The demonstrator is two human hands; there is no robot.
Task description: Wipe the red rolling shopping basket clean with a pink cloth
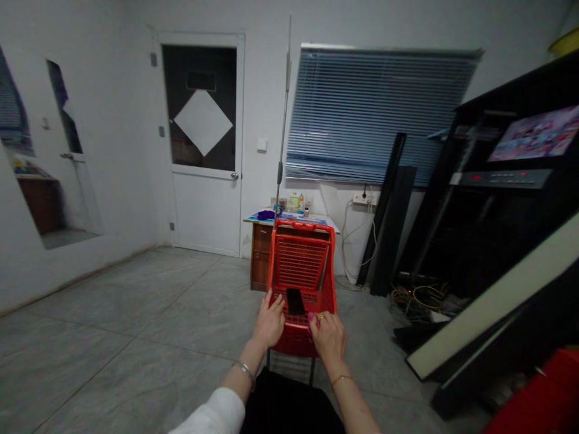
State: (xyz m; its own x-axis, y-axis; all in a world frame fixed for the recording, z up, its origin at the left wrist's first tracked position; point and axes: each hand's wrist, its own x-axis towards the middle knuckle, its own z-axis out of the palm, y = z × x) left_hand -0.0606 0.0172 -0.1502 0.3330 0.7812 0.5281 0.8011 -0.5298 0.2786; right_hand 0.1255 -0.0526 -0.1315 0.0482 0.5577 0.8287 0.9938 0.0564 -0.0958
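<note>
A red plastic shopping cart (302,262) with lattice walls stands right in front of me. On its near part lies a black phone-like slab (295,301), between my two hands. My left hand (270,319) rests at the cart's left rim with fingers stretched out, holding nothing that I can see. At the right rim, my right hand (329,337) is closed, its fingers bent around a small pink thing (311,320). Most of the pink thing is hidden by the fingers, so its kind is unclear.
Behind the cart is a small desk (261,256) with bottles and a purple cloth (266,214). A thin tall rod (284,114) rises beside the cart. Long panels (497,301), cables (427,295) and a dark rack lie to the right. A white door (205,211) is at the back.
</note>
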